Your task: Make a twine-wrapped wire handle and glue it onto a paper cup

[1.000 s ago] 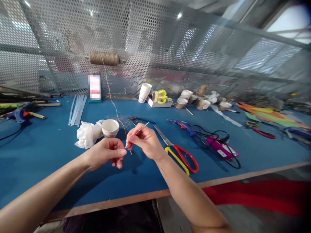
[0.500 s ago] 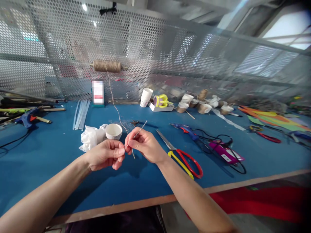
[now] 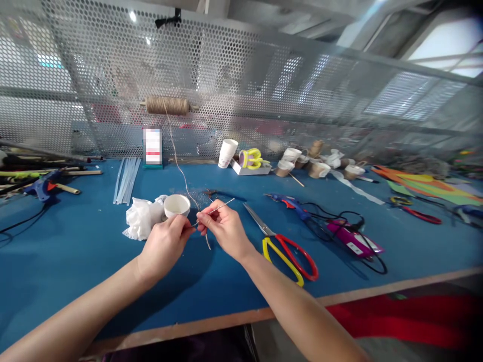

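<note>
left hand (image 3: 166, 246) and right hand (image 3: 223, 230) pinching thin silvery wire (image 3: 223, 204), perhaps twisted, near round white cup (image 3: 177, 205)

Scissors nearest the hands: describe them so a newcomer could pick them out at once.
On the blue table, look just right of the right hand, which pinches a thin wire. The scissors lie flat there, blades pointing toward the back. They alone have one yellow and one red handle loop; the back pair is all yellow.
</note>
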Demonstrator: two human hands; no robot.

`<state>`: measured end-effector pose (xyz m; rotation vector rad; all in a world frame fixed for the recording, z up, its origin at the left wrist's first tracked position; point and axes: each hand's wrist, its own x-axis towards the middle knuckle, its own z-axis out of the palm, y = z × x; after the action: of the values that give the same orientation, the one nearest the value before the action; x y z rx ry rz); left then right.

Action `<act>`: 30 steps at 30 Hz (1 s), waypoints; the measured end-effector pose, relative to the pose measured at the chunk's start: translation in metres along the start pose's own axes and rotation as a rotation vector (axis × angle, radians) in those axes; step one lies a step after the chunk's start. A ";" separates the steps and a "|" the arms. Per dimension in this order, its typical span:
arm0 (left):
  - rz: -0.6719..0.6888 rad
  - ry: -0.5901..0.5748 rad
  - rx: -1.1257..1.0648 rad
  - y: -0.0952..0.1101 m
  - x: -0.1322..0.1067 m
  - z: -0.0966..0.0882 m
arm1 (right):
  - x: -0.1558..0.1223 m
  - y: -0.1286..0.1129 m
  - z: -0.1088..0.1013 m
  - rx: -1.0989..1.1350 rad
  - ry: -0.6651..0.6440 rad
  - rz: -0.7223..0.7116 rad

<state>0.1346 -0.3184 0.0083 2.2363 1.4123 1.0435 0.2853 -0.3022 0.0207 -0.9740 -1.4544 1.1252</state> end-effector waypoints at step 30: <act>-0.067 0.012 -0.092 0.010 -0.001 -0.010 | 0.001 -0.002 -0.005 0.377 0.018 0.101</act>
<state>0.1336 -0.3252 0.0202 2.1072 1.4049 1.0791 0.2900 -0.3005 0.0230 -0.7932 -1.1326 1.4000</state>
